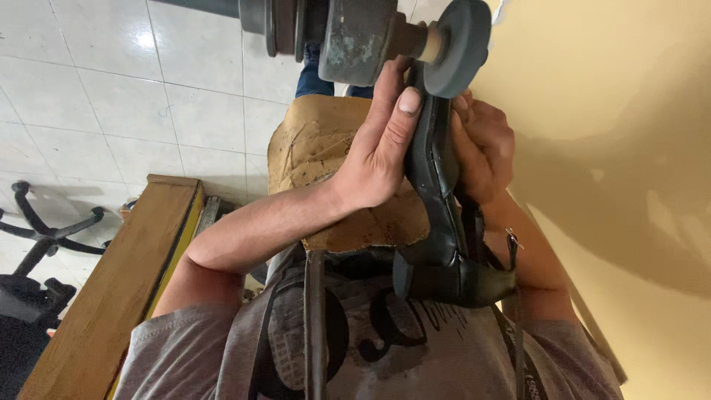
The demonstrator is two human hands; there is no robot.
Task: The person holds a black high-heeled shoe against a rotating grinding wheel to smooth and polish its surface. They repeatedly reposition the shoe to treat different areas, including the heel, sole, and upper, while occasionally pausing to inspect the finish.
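Observation:
A black heeled sandal [437, 215] with straps and a small buckle is held up between both hands, its toe end pressed against a grey round grinding wheel [459, 44] on a machine shaft [355, 33]. My left hand [381, 148] grips the sandal's left side, thumb pointing up along the sole edge. My right hand [485, 144] clasps the sandal's right side just below the wheel. The block heel points down toward my chest.
A brown cardboard or leather sheet [326, 148] lies over my lap. A wooden bench [111, 289] runs along the left. A black office chair base [44, 233] stands on the white tiled floor. A yellow wall [615, 148] fills the right.

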